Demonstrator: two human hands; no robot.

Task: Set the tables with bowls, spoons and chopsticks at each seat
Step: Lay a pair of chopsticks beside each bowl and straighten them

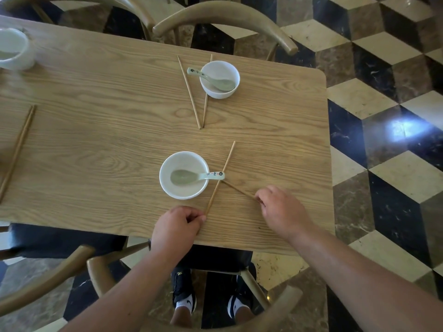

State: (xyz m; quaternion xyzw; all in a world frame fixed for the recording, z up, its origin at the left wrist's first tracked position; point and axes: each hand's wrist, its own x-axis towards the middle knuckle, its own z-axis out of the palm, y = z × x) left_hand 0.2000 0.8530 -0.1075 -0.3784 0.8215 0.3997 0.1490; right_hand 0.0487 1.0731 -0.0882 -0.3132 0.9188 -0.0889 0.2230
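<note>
On the wooden table (96,144) the near white bowl (167,188) holds a pale green spoon (191,176). Right of this bowl lie two chopsticks, crossed. My left hand (176,227) pinches the near end of the long chopstick (224,168), which runs up and to the right. My right hand (279,208) grips the end of the other chopstick (237,188), which points toward the spoon handle. At the far seat a second white bowl (213,92) with a spoon (211,77) stands beside a pair of chopsticks (191,94) lying in a V.
Another chopstick pair (18,147) lies at the table's left edge, and a white bowl (13,49) stands at the far left corner. Wooden chairs stand at the far side (227,17) and the near side (96,267). The floor is patterned tile.
</note>
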